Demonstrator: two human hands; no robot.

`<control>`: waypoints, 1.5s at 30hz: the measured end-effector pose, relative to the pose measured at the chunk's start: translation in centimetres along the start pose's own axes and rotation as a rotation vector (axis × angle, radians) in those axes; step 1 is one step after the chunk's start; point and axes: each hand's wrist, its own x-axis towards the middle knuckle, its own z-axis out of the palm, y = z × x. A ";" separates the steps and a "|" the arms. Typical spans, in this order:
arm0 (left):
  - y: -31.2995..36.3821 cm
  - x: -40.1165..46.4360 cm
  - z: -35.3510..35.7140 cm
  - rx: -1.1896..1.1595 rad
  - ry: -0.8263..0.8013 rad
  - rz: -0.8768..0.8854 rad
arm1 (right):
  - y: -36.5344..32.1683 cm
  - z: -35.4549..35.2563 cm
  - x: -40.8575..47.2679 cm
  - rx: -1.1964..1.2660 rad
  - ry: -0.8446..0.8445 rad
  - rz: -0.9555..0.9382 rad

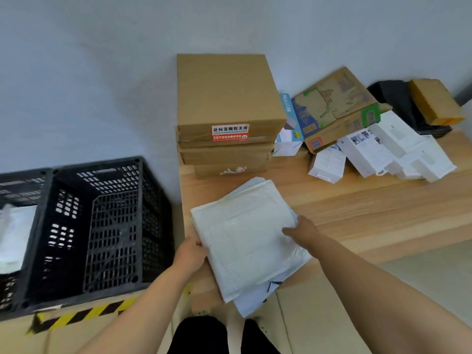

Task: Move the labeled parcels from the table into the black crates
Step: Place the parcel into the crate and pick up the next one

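A stack of flat white mailer parcels (245, 236) lies at the near left corner of the wooden table (370, 208), overhanging its front edge. My left hand (191, 254) grips the stack's left edge, fingers curled under it. My right hand (302, 232) holds the right edge, thumb on top. A pile of brown cardboard boxes (227, 98) with a red and white sticker stands behind the stack. Left of the table stands a black crate (102, 226) with nothing visible in it. A second black crate (23, 185) at the far left holds white parcels.
More parcels lie heaped at the table's back right: printed cardboard boxes (334, 108), white boxes (398, 152), a black item (398, 103) and a small brown box (434, 100). Yellow and black hazard tape (84, 315) marks the surface under the crates. A wall runs behind.
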 end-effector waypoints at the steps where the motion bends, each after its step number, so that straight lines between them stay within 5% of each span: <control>1: -0.3 0.1 0.5 -0.055 0.002 -0.039 | 0.1 -0.4 0.0 0.057 -0.020 0.003; 8: 1.1 -3.4 2.6 -0.398 0.145 -0.143 | 0.8 -1.4 -0.6 0.185 -0.165 -0.053; 20: 7.1 -11.0 -2.8 -0.572 0.368 0.204 | -1.4 -7.2 -6.3 0.464 -0.082 -0.365; 35: 17.2 -23.2 -18.2 -0.362 0.540 0.602 | -12.2 -18.5 -18.7 0.454 0.093 -0.667; 45: 19.1 -26.7 -22.6 -0.541 0.353 0.653 | -15.4 -20.7 -23.4 0.563 0.066 -0.756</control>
